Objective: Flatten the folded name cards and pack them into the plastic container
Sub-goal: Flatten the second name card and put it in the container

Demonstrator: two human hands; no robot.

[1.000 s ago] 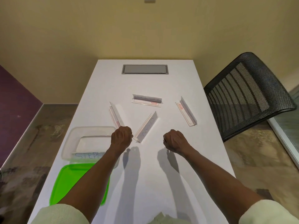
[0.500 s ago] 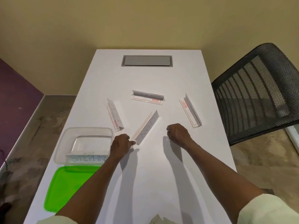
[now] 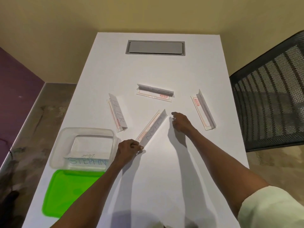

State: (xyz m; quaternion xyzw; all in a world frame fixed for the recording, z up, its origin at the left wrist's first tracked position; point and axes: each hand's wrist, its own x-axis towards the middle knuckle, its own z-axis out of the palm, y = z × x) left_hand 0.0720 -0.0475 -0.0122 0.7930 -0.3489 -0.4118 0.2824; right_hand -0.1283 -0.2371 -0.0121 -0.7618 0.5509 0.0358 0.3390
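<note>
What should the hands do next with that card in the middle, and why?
Probably bring the right hand onto the far end of the middle card. The left hand already pinches its near end, the right is open beside the far end, and the card is still folded, so both hands could press it flat.
</note>
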